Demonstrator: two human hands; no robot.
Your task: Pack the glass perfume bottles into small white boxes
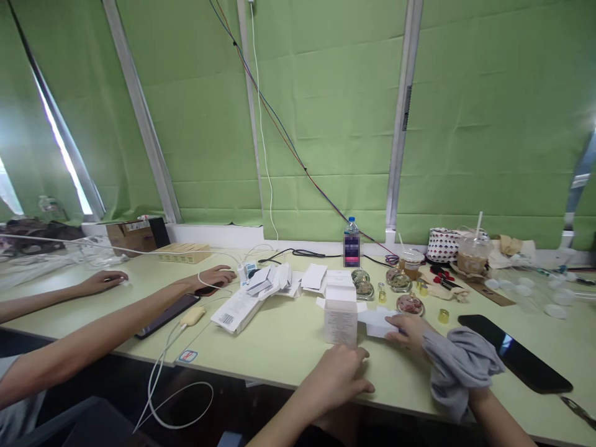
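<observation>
A small white carton [341, 316] with printing on its side stands upright at the table's front, its top flaps open. My left hand [339, 377] is just in front of its base, thumb and forefinger apart. Whether its fingertips touch the carton, I cannot tell. To the right, my right hand [410, 335] pinches the edge of a white folded card [378, 323]. A grey scrunchie [460, 366] is around my right wrist. Just beyond that hand lie a round clear-lidded container [410, 305] and a small yellow vial [382, 293].
Flattened white boxes [270, 282] lie left of the carton. A bottle [352, 243] and iced drinks [472, 253] stand behind. A black phone [514, 354] lies at the right. Another person's arms [93, 323] reach in from the left, beside a white cable [158, 366].
</observation>
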